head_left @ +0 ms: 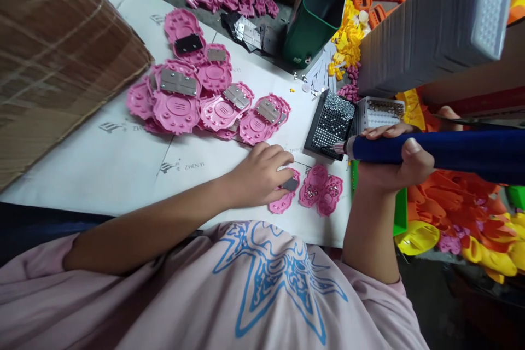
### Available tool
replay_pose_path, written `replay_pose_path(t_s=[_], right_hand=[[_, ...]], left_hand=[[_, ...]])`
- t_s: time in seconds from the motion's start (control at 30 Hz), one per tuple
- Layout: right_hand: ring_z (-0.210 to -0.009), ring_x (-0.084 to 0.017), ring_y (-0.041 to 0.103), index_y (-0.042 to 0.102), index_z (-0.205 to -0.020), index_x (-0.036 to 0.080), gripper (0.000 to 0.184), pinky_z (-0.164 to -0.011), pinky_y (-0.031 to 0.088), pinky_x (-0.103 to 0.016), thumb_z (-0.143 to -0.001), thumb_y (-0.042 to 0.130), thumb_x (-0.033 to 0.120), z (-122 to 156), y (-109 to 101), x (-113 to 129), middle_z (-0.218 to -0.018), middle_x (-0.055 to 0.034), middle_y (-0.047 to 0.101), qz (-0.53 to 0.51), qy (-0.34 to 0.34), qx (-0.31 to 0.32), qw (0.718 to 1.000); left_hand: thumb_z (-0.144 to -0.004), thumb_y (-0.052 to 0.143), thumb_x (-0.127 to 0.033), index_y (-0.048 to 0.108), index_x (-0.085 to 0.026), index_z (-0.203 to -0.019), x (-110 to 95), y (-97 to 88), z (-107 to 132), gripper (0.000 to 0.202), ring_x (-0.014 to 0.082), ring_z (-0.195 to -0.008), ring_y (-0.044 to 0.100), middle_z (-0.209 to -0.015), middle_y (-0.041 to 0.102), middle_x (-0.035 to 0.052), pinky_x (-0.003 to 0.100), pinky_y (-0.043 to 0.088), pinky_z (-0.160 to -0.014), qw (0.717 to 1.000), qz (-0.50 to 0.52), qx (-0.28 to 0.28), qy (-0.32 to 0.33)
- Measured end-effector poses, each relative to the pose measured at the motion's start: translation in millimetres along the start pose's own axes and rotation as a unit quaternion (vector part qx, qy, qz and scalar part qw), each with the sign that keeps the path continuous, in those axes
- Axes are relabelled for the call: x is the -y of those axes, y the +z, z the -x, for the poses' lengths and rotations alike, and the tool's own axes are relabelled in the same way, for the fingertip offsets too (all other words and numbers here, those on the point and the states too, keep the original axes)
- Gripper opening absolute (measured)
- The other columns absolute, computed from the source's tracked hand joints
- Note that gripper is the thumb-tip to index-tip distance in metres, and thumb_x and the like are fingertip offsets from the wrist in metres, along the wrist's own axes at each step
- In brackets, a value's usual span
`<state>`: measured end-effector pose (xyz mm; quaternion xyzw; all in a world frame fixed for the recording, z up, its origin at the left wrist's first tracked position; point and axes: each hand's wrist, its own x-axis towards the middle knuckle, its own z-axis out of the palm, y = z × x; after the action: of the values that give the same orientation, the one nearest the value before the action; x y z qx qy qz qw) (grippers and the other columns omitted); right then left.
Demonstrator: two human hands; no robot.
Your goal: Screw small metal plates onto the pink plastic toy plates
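Note:
My left hand (262, 175) rests on the white sheet, its fingers bent over a pink plastic cover (281, 205) and pressing at the grey plate (292, 181) on it. My right hand (394, 167) is wrapped round a blue electric screwdriver (381, 147). The tool lies level, its tip over the near edge of a black screw tray (330, 120) with rows of small silver screws. Two more pink covers (315, 183) with loose screws on them lie to the right of the left hand.
Pink covers with metal plates (180, 98) are heaped at the left, beside a cardboard box (61, 60). A green bin (315, 16) and a tall stack of white trays (430, 27) stand behind. Orange parts (451, 202) crowd the right.

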<state>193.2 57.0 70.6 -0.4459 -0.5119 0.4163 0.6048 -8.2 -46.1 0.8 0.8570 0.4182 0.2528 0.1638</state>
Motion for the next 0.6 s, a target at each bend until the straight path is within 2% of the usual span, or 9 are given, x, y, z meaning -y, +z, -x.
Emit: replay_pose_path(t_s=[0.07, 0.1, 0.23, 0.3, 0.4, 0.6], right_hand=[[-0.049, -0.013, 0.048, 0.052, -0.063, 0.024, 0.012, -0.053, 0.045, -0.033, -0.066, 0.052, 0.035, -1, -4, 8, -0.061, 0.0029, 0.043, -0.014, -0.075, -0.005, 0.997], [-0.049, -0.013, 0.049, 0.054, -0.065, 0.025, 0.009, -0.052, 0.045, -0.032, -0.067, 0.052, 0.034, -1, -6, 13, -0.061, 0.0025, 0.044, -0.023, -0.090, -0.004, 0.996], [-0.050, -0.014, 0.051, 0.058, -0.079, 0.029, 0.013, -0.054, 0.049, -0.032, -0.066, 0.055, 0.030, 11, -9, 34, -0.060, 0.0041, 0.050, -0.055, -0.065, 0.036, 0.996], [-0.051, -0.013, 0.051, 0.058, -0.079, 0.029, 0.011, -0.056, 0.050, -0.032, -0.067, 0.056, 0.030, 23, -8, 39, -0.061, 0.0047, 0.050, -0.062, -0.048, 0.068, 0.995], [-0.054, -0.014, 0.051, 0.057, -0.073, 0.027, 0.012, -0.058, 0.049, -0.035, -0.069, 0.060, 0.037, 44, -6, 35, -0.064, 0.0036, 0.047, -0.040, -0.034, 0.105, 0.993], [-0.055, -0.016, 0.050, 0.056, -0.072, 0.024, 0.028, -0.059, 0.049, -0.039, -0.069, 0.065, 0.051, 73, -2, 22, -0.062, 0.0029, 0.043, -0.019, 0.032, 0.110, 0.993]], left_hand=[[-0.082, 0.072, -0.034, 0.068, -0.015, -0.099, 0, 0.3, 0, 0.025, 0.0304, -0.110, 0.053, -0.117, 0.065, 0.0124, 0.042, 0.033, -0.089, 1.000, 0.001, 0.003, 0.003], [-0.082, 0.072, -0.033, 0.068, -0.015, -0.099, 1, 0.5, -1, 0.025, 0.0305, -0.111, 0.053, -0.118, 0.066, 0.0115, 0.042, 0.033, -0.089, 1.000, 0.002, 0.004, 0.005], [-0.082, 0.073, -0.032, 0.068, -0.015, -0.099, 2, 2.0, -1, 0.025, 0.0313, -0.114, 0.053, -0.116, 0.069, 0.0090, 0.043, 0.031, -0.088, 1.000, 0.005, 0.011, 0.006], [-0.082, 0.073, -0.034, 0.068, -0.015, -0.099, 2, 2.5, -2, 0.026, 0.0315, -0.115, 0.052, -0.117, 0.069, 0.0091, 0.043, 0.031, -0.088, 1.000, 0.003, 0.016, 0.003], [-0.082, 0.073, -0.038, 0.067, -0.016, -0.096, 1, 3.2, -2, 0.027, 0.0311, -0.112, 0.052, -0.114, 0.070, 0.0089, 0.043, 0.031, -0.087, 1.000, -0.004, 0.018, 0.000], [-0.079, 0.075, -0.035, 0.066, -0.016, -0.094, 1, 5.1, -2, 0.025, 0.0289, -0.106, 0.053, -0.107, 0.069, 0.0077, 0.042, 0.031, -0.086, 1.000, -0.005, 0.017, -0.003]])
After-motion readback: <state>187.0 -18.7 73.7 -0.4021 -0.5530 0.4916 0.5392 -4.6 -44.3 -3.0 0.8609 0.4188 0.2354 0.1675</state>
